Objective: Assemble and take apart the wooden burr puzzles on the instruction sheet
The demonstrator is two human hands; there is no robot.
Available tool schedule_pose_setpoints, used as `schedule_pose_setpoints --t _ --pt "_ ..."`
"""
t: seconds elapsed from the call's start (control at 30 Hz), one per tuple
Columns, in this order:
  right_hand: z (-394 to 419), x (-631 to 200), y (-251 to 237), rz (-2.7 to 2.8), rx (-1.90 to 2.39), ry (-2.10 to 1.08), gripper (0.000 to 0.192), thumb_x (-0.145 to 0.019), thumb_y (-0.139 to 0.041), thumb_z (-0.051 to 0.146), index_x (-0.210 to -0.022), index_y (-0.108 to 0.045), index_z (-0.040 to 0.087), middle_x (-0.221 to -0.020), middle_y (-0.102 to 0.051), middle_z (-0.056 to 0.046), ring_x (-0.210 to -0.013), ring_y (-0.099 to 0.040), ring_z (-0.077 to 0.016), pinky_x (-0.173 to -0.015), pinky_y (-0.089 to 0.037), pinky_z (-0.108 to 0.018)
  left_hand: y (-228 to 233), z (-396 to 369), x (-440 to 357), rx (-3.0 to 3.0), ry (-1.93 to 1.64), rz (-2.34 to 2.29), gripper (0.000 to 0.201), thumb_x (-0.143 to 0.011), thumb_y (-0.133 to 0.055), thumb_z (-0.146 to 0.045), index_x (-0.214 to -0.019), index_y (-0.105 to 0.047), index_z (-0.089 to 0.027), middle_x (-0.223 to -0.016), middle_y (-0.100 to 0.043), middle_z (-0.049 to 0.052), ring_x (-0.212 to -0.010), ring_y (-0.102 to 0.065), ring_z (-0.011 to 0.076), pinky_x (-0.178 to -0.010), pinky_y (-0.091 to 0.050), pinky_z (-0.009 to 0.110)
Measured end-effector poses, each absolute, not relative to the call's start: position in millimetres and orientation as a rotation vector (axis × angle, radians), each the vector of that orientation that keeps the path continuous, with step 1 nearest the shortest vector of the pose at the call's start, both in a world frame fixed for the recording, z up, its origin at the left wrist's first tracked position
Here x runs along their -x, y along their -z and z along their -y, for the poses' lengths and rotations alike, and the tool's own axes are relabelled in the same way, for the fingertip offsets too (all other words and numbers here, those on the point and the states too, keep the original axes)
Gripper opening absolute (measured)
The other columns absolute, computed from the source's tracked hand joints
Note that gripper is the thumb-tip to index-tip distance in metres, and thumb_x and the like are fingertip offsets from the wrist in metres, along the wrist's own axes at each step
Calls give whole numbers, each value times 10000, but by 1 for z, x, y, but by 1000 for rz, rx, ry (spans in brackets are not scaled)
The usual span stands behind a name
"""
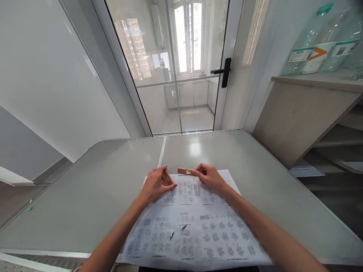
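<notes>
- Grey table (93,196), wide, with a seam down the middle, standing before a glass door (176,68).
- Wooden shelf (306,113) at right, just beside the table; clear bottles (317,41) on top of it, green caps, printed labels.
- Large white sheet (193,230) lying flat on the near half of the table, printed with rows of small diagrams; near edge hanging over the table's rim.
- Left hand (155,184) resting on the sheet's far left corner, fingers curled down over brown wooden sticks (166,177); sticks pinned under the fingertips, ends poking out toward the middle.
- Right hand (208,175) at the sheet's far edge, thumb and fingers pinched shut on a small wooden piece (184,171); piece pointing left, toward the sticks, close to them but apart.
- Tiny green speck (29,208) near the table's left edge, too small to tell.
</notes>
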State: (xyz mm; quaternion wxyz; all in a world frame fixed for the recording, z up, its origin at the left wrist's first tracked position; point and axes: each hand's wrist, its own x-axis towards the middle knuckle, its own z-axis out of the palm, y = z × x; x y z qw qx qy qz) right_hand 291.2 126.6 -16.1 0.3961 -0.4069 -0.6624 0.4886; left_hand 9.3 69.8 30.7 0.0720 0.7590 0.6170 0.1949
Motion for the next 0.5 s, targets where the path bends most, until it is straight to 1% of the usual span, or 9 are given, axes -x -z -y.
schedule_pose_setpoints --t 0.07,0.17,0.3,0.4,0.5 --pt "-124 -285 18 1713 1065 -1155 478 -903 -690 691 -816 -645 224 -629 -629 2 -581 -534 -170 -567 -410 -307 -28 -71 -8 -2265 -583 -1852 735 -793 -842 -589 -1370 -645 -178 -1314 -744 154 -1261 -674 376 -1077 -542 541" --pt "-120 -278 20 1782 1102 -1057 462 -925 -665 680 -812 -642 233 -708 -695 -33 -633 -587 -194 -602 -433 -325 -25 -72 -6 -2268 -580 -1831 623 -856 -788 -551 -1342 -670 -179 -1380 -718 155 -1312 -650 368 -1111 -529 540" --pt "-111 -272 20 1879 1148 -957 417 -990 -611 626 -835 -646 241 -728 -711 -34 -641 -613 -203 -605 -419 -323 -24 -67 -6 -2276 -577 -1814 592 -930 -713 -533 -1403 -638 -185 -1434 -686 158 -1344 -638 352 -1127 -525 541" --pt "-105 -269 19 1950 1185 -864 380 -1026 -589 566 -839 -641 240 -725 -705 -24 -641 -609 -198 -622 -395 -318 -26 -60 -6 -2279 -554 -1805 588 -946 -705 -528 -1422 -620 -193 -1488 -644 156 -1354 -636 342 -1117 -539 528" --pt "-99 -264 18 2026 1193 -769 372 -1059 -559 524 -839 -645 236 -741 -699 -25 -661 -612 -197 -643 -378 -316 -28 -49 -6 -2329 -516 -1790 562 -950 -715 -506 -1429 -609 -232 -1545 -589 144 -1345 -642 342 -1094 -559 523"
